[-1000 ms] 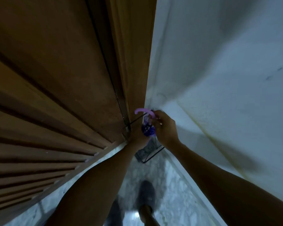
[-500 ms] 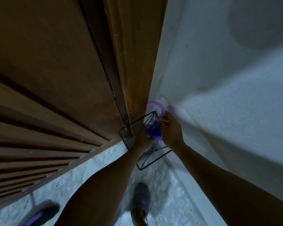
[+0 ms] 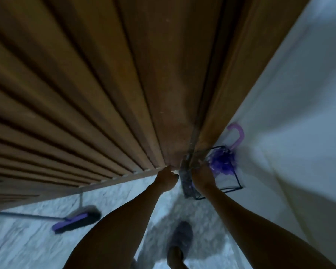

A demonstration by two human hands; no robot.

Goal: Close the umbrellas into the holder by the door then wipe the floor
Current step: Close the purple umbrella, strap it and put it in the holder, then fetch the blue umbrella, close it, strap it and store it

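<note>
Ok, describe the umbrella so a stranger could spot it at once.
Find the wooden door where its frame meets the white wall. At the foot of that corner stands a black wire holder, just past the right hand. The umbrella stands closed inside it: bunched purple fabric and a pink hooked handle resting on the wall, unlike the purple-headed broom lying on the floor.

Looking down at the door corner. My left hand is curling loosely at the foot of the wooden door, holding nothing visible. My right hand is resting at the near rim of the black wire holder; grip unclear. Purple umbrella is standing inside it, pink hooked handle leaning on the white wall. Purple broom is lying on the marbled floor, near left.
</note>
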